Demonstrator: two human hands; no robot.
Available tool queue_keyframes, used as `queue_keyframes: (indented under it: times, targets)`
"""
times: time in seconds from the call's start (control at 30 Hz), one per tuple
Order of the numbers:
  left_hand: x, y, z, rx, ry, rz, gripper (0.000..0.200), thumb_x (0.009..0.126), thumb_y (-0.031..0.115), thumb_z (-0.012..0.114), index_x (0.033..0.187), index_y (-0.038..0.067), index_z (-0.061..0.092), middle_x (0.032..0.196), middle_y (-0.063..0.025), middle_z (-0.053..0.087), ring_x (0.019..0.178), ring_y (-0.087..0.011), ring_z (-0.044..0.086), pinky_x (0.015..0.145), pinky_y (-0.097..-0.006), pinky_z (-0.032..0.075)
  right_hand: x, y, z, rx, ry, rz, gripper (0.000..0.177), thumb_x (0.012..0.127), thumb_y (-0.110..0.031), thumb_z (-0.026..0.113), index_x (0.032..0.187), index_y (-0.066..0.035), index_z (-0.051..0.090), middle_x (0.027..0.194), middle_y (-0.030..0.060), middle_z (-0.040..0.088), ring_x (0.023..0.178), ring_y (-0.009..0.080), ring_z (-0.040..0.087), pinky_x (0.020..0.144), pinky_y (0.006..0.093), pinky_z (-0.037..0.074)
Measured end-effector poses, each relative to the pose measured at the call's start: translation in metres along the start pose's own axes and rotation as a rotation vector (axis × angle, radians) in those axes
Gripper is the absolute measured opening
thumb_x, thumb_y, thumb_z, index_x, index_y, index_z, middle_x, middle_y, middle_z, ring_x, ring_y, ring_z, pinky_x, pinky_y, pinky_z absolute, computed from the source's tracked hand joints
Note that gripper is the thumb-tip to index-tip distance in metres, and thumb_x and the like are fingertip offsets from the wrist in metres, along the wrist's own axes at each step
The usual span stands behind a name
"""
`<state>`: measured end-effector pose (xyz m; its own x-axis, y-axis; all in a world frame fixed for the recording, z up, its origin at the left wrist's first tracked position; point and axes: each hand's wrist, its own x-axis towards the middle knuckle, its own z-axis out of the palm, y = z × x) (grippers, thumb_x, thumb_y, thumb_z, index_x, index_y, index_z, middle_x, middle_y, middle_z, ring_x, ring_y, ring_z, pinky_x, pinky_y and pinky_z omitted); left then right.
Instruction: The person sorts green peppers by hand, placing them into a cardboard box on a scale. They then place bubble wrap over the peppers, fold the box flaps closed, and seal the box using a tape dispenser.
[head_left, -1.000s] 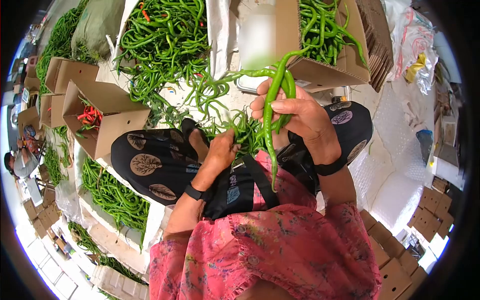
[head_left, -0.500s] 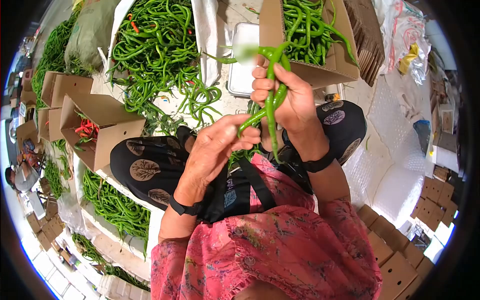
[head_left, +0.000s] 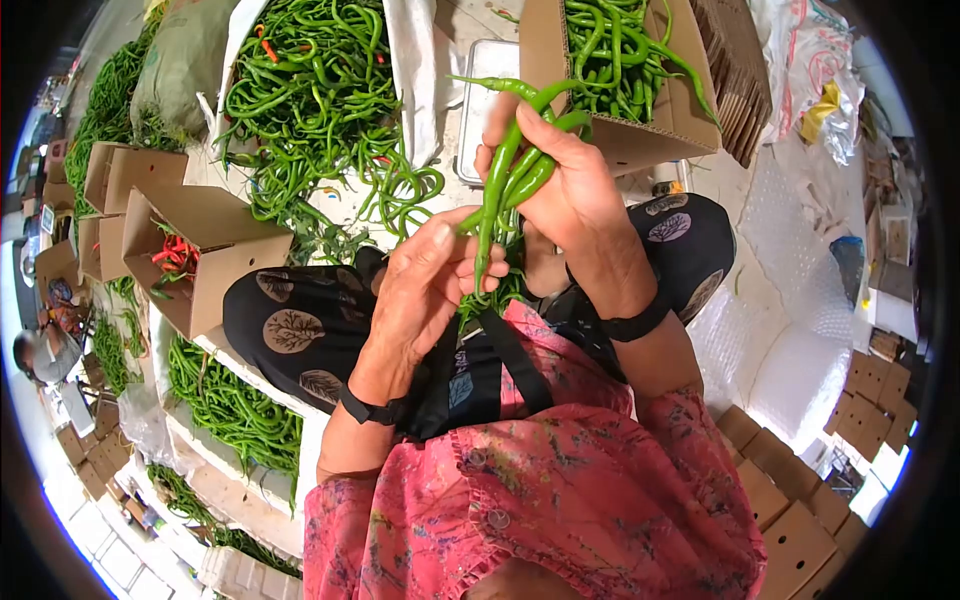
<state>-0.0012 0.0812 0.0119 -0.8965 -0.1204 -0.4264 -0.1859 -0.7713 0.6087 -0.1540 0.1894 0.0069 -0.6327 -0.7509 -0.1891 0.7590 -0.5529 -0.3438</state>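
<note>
Peppers first: a bunch of long green chili peppers [head_left: 503, 170] is gripped in the right hand [head_left: 580, 200], fingers wrapped round the upper part, held up in front of the chest with the stem ends uppermost and the tips hanging down. The left hand [head_left: 420, 290] sits just below, its thumb and fingertips pinched on the lower end of one pepper from that bunch; the two hands are close together. Each wrist carries a black band. Beyond the right hand stands an open cardboard box [head_left: 665, 135] partly filled with green peppers, and a stack of flat cardboard [head_left: 740, 70] is just beside it. A white tray [head_left: 480, 110] lies on the floor between that box and a large loose heap of green peppers [head_left: 310, 90]. To the left, a smaller box [head_left: 225, 240] holds red chilies [head_left: 178, 258]. Knees in black leaf-print trousers [head_left: 290, 330] show beneath the hands, with a pink floral top [head_left: 560, 490] nearest the camera.
</note>
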Motion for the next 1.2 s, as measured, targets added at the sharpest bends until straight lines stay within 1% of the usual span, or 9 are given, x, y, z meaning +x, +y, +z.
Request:
queue_keyframes:
  times: [0.17,0.6,0.73,0.8,0.87,0.97,1.03,1.1,1.2]
  targets:
    - [-0.002,-0.003,-0.005,-0.086,0.010,-0.073,0.055,0.093,0.011,0.064,0.141,0.001,0.040,0.093,-0.0169,0.069,0.075,-0.0206,0.068,0.065,-0.0261,0.057,-0.004,0.002,0.008,-0.082,0.125,-0.035,0.023,0.091,-0.009,0.064,0.113,-0.003,0.059,0.105,0.0118,0.065,0.095,0.0219,0.063,0.083,0.0359,0.052]
    - [-0.014,0.015,0.002,-0.054,-0.030,-0.048,0.052,0.094,0.008,0.060,0.141,0.001,0.040,0.093,-0.0173,0.068,0.076,-0.0197,0.067,0.067,-0.0275,0.056,-0.003,-0.017,0.011,-0.310,-0.121,-0.061,0.033,0.095,-0.007,0.059,0.126,0.000,0.052,0.112,0.0112,0.061,0.100,0.0195,0.061,0.090,0.0391,0.051]
    - [-0.054,0.063,-0.012,0.326,0.028,0.177,0.042,0.089,0.007,0.063,0.129,-0.005,0.052,0.093,-0.0175,0.068,0.075,-0.0195,0.067,0.066,-0.0289,0.055,0.004,-0.096,0.045,-0.648,-0.082,-0.430,0.031,0.096,-0.016,0.060,0.120,0.004,0.055,0.099,0.0060,0.061,0.087,0.0138,0.060,0.083,0.0332,0.051]
    - [-0.075,0.098,-0.030,0.470,0.108,0.415,0.041,0.090,0.011,0.062,0.126,-0.005,0.053,0.083,-0.0135,0.066,0.067,-0.0167,0.062,0.060,-0.0262,0.052,0.013,-0.140,0.057,-0.353,-0.048,-0.431,0.057,0.095,-0.017,0.060,0.147,-0.012,0.036,0.114,0.0121,0.062,0.098,0.0165,0.063,0.092,0.0321,0.051]
    - [-0.080,0.132,-0.064,0.586,0.189,0.615,0.041,0.094,0.014,0.055,0.130,-0.006,0.049,0.078,-0.0107,0.060,0.064,-0.0139,0.058,0.058,-0.0243,0.047,0.029,-0.210,0.036,-0.619,0.086,-0.246,0.036,0.092,-0.025,0.066,0.115,0.002,0.058,0.100,0.0111,0.065,0.097,0.0229,0.063,0.087,0.0331,0.049]
    - [-0.065,0.155,-0.118,0.592,0.430,0.477,0.039,0.095,0.010,0.053,0.131,-0.004,0.049,0.088,-0.0090,0.061,0.076,-0.0119,0.056,0.070,-0.0226,0.046,0.045,-0.228,-0.001,-1.323,0.471,-0.074,0.051,0.091,-0.037,0.065,0.120,0.004,0.058,0.112,0.0143,0.065,0.104,0.0222,0.061,0.092,0.0345,0.047]
    - [-0.047,0.142,-0.166,0.746,0.533,0.364,0.037,0.094,0.010,0.056,0.129,-0.003,0.053,0.097,-0.0091,0.063,0.085,-0.0112,0.057,0.077,-0.0225,0.047,0.027,-0.234,-0.032,-1.856,0.625,-0.266,0.059,0.090,-0.042,0.063,0.124,0.006,0.057,0.118,0.0140,0.064,0.106,0.0187,0.060,0.093,0.0336,0.044]
    - [-0.030,0.110,-0.221,0.636,0.530,0.211,0.034,0.094,0.013,0.058,0.127,0.004,0.057,0.096,-0.0044,0.065,0.083,-0.0097,0.057,0.076,-0.0220,0.047,-0.003,-0.176,0.012,-2.059,0.519,-0.416,0.051,0.092,-0.037,0.060,0.123,0.004,0.060,0.116,0.0109,0.064,0.105,0.0158,0.058,0.090,0.0308,0.044]
    - [0.018,0.052,-0.283,0.691,0.502,0.041,0.034,0.093,0.019,0.061,0.123,0.003,0.058,0.096,-0.0036,0.066,0.082,-0.0107,0.059,0.073,-0.0246,0.047,-0.026,-0.064,0.063,-1.709,0.360,-0.082,0.036,0.090,-0.029,0.062,0.113,-0.001,0.066,0.104,0.0073,0.066,0.094,0.0145,0.062,0.082,0.0295,0.048]
